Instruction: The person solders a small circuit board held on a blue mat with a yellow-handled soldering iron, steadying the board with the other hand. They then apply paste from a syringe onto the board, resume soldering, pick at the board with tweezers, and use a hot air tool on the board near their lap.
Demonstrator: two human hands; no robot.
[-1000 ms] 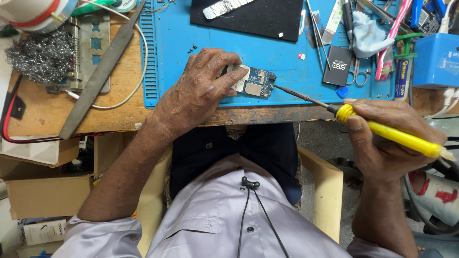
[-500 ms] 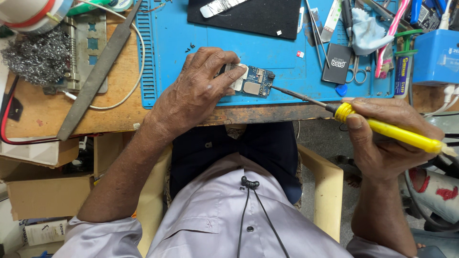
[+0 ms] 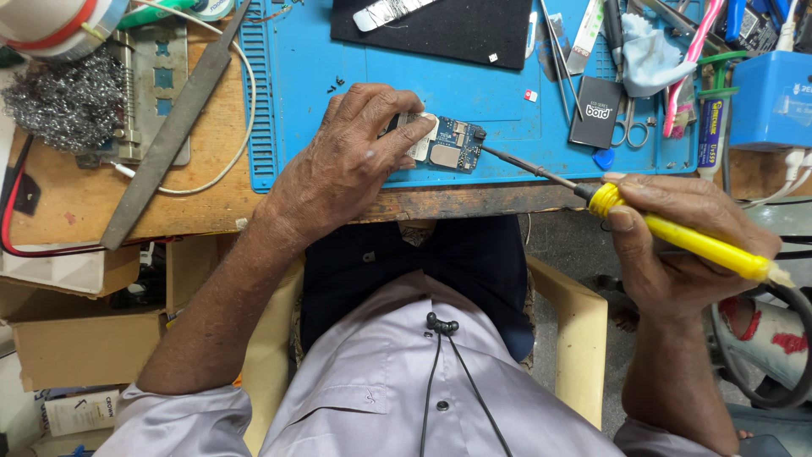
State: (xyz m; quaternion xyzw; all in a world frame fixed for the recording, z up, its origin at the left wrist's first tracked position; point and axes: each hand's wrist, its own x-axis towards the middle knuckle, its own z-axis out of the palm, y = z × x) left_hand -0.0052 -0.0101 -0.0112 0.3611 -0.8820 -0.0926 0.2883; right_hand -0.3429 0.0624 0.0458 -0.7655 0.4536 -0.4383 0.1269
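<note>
At a cluttered bench (image 3: 76, 199), the left hand (image 3: 338, 165) pins a small circuit board (image 3: 447, 144) flat on the blue mat (image 3: 474, 85) with fingertips, while the right hand (image 3: 677, 245), closed around a yellow-handled soldering iron (image 3: 677, 237), touches its tip to the board's edge

A steel wool wad (image 3: 59, 106) and a long metal file (image 3: 173, 127) lie far left of the left hand; scissors (image 3: 630, 127), a toothbrush (image 3: 695, 59) and a blue box (image 3: 771, 100) lie beyond the right hand.
</note>
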